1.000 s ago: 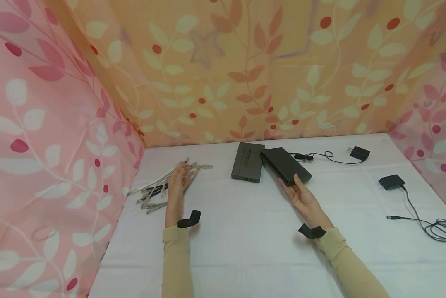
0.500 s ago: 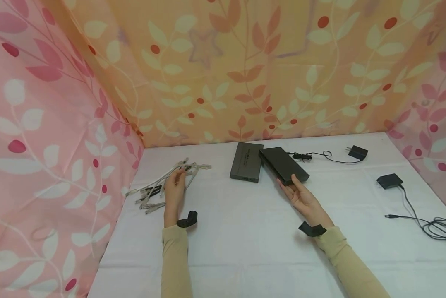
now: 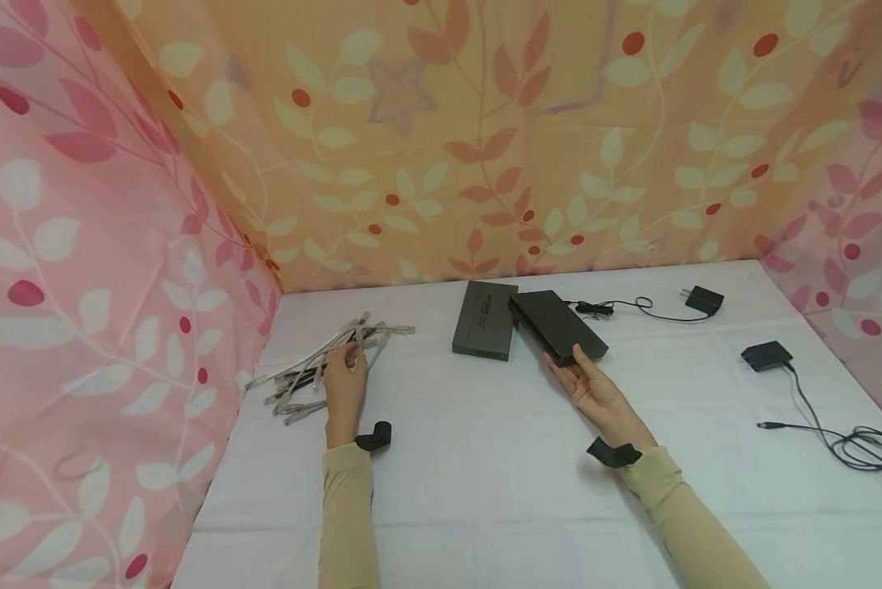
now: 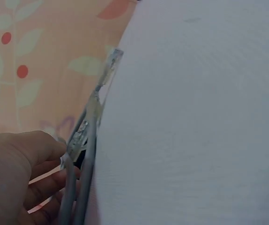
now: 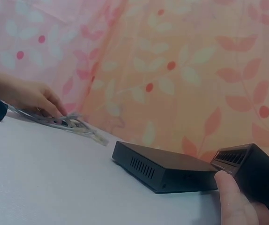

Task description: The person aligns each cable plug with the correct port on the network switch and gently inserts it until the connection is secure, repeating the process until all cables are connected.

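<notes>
At the left, my left hand [image 3: 346, 388] is over a tangle of grey network cables [image 3: 294, 406] with clear plugs. Its thumb and forefinger pinch one grey cable [image 4: 70, 187] near the plug ends in the left wrist view. My right hand [image 3: 596, 397] grips a black network switch [image 3: 559, 325] by its near end, thumb on the side and fingers beneath. The switch is tilted, and a row of ports shows on it in the right wrist view. Beside it a second, dark grey network switch [image 3: 484, 320] lies flat on the table; their edges overlap in the head view.
Behind the held switch runs a thin black cord to a power adapter [image 3: 704, 299]. Another power adapter [image 3: 767, 356] with a coiled cord [image 3: 871, 451] lies at the right. Patterned cloth [image 3: 441, 147] hangs behind and at both sides of the white table [image 3: 478, 491].
My left hand has drawn back slightly toward me over the cables, its fingers closing in on them. My right hand holds the black switch in about the same place.
</notes>
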Motion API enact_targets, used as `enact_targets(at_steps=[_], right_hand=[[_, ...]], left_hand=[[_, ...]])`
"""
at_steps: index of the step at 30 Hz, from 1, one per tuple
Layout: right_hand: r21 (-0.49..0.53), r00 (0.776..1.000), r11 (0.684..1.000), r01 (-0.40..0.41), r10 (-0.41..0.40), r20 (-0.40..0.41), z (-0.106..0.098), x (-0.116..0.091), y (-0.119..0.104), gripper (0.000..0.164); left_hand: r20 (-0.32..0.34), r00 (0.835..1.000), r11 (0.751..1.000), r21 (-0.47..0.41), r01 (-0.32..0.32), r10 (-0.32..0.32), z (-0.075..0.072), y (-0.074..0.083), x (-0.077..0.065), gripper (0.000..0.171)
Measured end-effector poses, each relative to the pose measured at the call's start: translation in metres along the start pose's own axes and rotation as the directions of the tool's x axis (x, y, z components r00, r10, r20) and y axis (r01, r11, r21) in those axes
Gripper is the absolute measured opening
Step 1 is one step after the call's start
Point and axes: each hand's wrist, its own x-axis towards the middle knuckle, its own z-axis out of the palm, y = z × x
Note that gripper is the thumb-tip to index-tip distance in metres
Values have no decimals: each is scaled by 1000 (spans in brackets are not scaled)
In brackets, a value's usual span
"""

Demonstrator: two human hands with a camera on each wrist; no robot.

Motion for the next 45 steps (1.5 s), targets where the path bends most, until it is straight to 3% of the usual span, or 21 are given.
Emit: enact_targets(at_steps=[8,15,29,45], right_hand=[[3,1000,1000,-5,5,6,0,0,1,25],[19,1000,1000,-11,11,3,0,0,1,23],[12,1000,1000,-5,5,-10,-1,1,0,25],[-35,1000,999,7,-7,20,-1,0,1,29]], left_hand=[[0,1000,1000,-17,-20,20,2,-5,3,30],[19,1000,999,48,-1,0,4,-1,2,32],[13,1000,995,104,1,-3,-2,19,-2,31],[92,995,995,86,-52,44,-3,51,-7,34]])
